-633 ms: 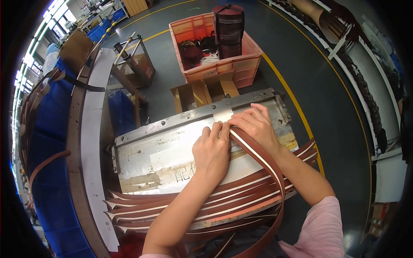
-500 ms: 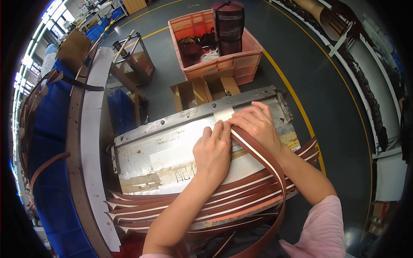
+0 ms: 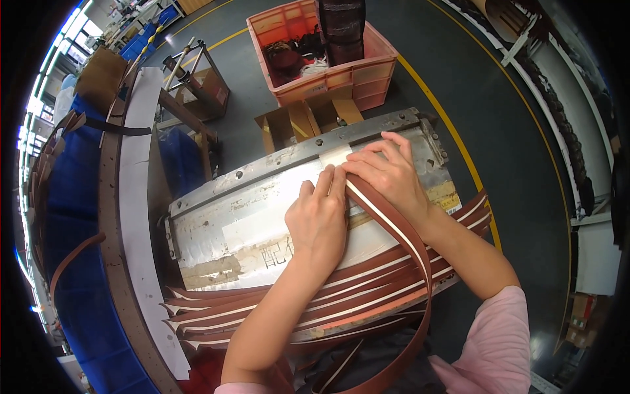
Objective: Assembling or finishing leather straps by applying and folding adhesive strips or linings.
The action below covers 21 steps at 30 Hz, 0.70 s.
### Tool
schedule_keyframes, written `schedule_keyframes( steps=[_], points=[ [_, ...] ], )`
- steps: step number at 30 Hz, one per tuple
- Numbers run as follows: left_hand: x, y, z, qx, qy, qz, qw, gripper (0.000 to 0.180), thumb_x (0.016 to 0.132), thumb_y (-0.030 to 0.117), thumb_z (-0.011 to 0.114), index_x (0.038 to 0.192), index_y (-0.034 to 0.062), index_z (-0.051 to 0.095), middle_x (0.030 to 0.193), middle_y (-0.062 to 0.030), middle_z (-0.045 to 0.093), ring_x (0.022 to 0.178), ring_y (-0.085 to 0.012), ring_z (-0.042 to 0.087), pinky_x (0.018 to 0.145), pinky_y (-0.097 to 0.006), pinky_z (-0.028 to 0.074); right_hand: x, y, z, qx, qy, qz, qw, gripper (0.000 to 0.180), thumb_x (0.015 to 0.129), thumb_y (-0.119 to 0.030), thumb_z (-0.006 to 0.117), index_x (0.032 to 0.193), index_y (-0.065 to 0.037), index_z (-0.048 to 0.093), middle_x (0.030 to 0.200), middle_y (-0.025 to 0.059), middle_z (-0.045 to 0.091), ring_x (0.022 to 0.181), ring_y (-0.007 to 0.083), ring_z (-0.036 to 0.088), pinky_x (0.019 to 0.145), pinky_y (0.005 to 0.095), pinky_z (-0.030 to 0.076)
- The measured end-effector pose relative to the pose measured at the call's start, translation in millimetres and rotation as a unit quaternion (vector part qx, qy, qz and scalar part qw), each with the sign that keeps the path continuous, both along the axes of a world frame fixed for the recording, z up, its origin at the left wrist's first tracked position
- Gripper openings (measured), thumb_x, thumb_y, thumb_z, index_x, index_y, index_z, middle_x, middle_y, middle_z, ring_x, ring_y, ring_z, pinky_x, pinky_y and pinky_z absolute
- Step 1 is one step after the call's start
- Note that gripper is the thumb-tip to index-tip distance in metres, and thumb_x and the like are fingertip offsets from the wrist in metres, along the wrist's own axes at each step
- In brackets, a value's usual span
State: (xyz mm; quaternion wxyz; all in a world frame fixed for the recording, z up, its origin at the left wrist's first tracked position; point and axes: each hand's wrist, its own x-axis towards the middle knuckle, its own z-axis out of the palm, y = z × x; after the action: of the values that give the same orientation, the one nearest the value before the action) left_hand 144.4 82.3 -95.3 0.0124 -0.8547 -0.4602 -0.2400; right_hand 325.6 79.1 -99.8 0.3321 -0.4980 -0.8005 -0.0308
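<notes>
Brown strap (image 3: 400, 230) end hidden under both hands, left (image 3: 319, 220) and right (image 3: 387, 174) pressing flat, metal table (image 3: 230, 217).

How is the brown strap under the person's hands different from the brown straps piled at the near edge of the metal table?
The held strap runs from both hands, the left hand and the right hand, and curves down off the metal table in a loop; the piled straps lie flat, side by side. The held strap is pressed by fingers; the piled straps lie untouched. Both are brown with a pale stripe.
</notes>
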Motion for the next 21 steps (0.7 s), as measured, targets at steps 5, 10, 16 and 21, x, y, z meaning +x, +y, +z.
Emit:
schedule_keyframes(
  steps=[5, 10, 16, 21],
  points=[
    [-3.6, 1.3, -1.7, -0.010, -0.007, -0.006, 1.000, 0.044, 0.086, 0.006, 0.074, 0.130, 0.0063, 0.071, 0.130, -0.0065, 0.073, 0.083, -0.0231, 0.073, 0.066, -0.033, 0.060, -1.8, 1.3, -2.0, 0.018, -0.001, -0.007, 1.000, 0.025, 0.085, -0.013, 0.074, 0.109, -0.008, 0.077, 0.111, 0.0041, 0.076, 0.114, 0.0244, 0.066, 0.118, 0.0556, 0.034],
    [1.0, 0.5, 3.0, -0.035, 0.009, -0.012, 0.999, 0.045, 0.087, 0.005, 0.074, 0.131, 0.0067, 0.069, 0.132, -0.0082, 0.072, 0.082, -0.0251, 0.076, 0.066, -0.035, 0.061, 0.5, -1.9, -0.5, 0.024, -0.004, -0.021, 0.999, 0.024, 0.085, -0.016, 0.074, 0.108, -0.009, 0.077, 0.108, 0.0027, 0.075, 0.113, 0.0236, 0.065, 0.117, 0.0539, 0.034],
    [0.2, 0.0, 0.9, -0.064, 0.012, -0.002, 0.998, 0.049, 0.089, 0.005, 0.074, 0.137, 0.0105, 0.067, 0.136, -0.0058, 0.070, 0.085, -0.0269, 0.077, 0.067, -0.038, 0.061, 2.2, -1.4, -3.4, 0.053, -0.024, -0.030, 0.998, 0.022, 0.087, -0.018, 0.069, 0.105, -0.008, 0.077, 0.101, 0.0008, 0.071, 0.110, 0.0239, 0.062, 0.108, 0.0487, 0.037],
    [-0.7, -1.2, 3.6, -0.068, 0.020, -0.001, 0.997, 0.050, 0.088, 0.005, 0.075, 0.137, 0.0116, 0.067, 0.136, -0.0046, 0.069, 0.086, -0.0270, 0.077, 0.067, -0.039, 0.061, 2.0, -1.4, -3.4, 0.053, -0.016, -0.022, 0.998, 0.019, 0.088, -0.018, 0.068, 0.103, -0.008, 0.075, 0.097, 0.0003, 0.069, 0.109, 0.0248, 0.062, 0.105, 0.0468, 0.038]
  ],
)
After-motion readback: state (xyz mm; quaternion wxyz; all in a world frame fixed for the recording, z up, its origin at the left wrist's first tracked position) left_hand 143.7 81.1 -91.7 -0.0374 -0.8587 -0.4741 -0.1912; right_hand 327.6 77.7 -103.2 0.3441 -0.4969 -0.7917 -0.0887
